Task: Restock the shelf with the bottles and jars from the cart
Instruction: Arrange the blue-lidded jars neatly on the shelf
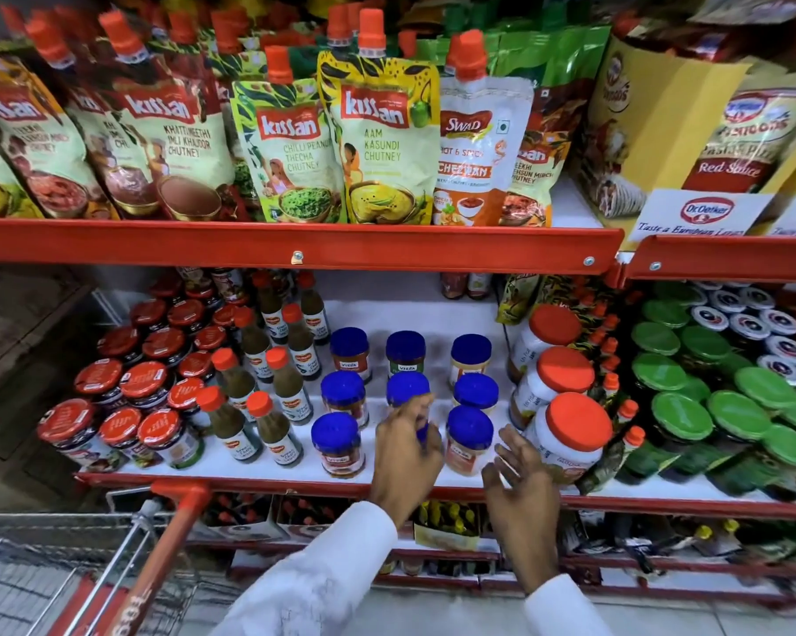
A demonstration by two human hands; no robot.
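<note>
My left hand point(403, 452) is wrapped around a blue-lidded jar point(424, 434) at the front of the middle column on the white shelf point(231, 465); only a sliver of its lid shows between the fingers. Other blue-lidded jars point(336, 445) stand in three columns around it. My right hand point(522, 488) hovers open at the shelf's front edge, just right of another blue-lidded jar point(468, 440) and left of a large orange-lidded jar point(570, 436). The cart point(111, 566) with its red handle sits at the lower left.
Red-lidded jars point(157, 433) and orange-capped sauce bottles point(267, 429) fill the shelf's left part. Green-lidded jars point(708, 406) crowd the right. Chutney pouches point(377, 144) hang over the red upper shelf point(295, 245). A lower shelf point(446, 530) holds small bottles.
</note>
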